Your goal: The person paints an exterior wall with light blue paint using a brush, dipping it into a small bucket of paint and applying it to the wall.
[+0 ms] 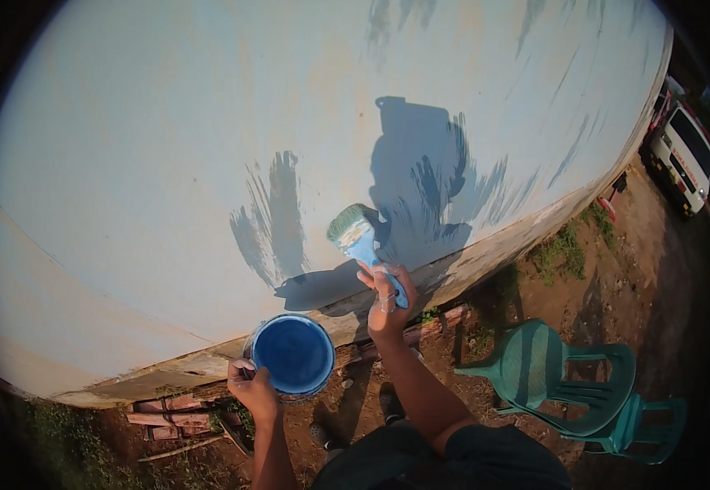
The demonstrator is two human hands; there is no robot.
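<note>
My right hand (388, 298) is closed around the blue handle of a wide paintbrush (361, 243). Its bristles point up and to the left, in front of the pale wall (167, 163); whether they touch it I cannot tell. My left hand (253, 384) grips the rim or handle of a round paint bucket (294, 355) at its left side. Blue liquid fills the inside of the bucket. Dark, streaky brush marks (285, 216) fan over the wall left of the brush, with more to its right. My own shadow falls on the wall around the brush.
Green plastic chairs (600, 388) stand on the dirt ground to the right. A white vehicle (686, 159) is parked at the far right. Reddish bricks or blocks (171, 416) and sticks lie at the wall's foot on the left, near my feet.
</note>
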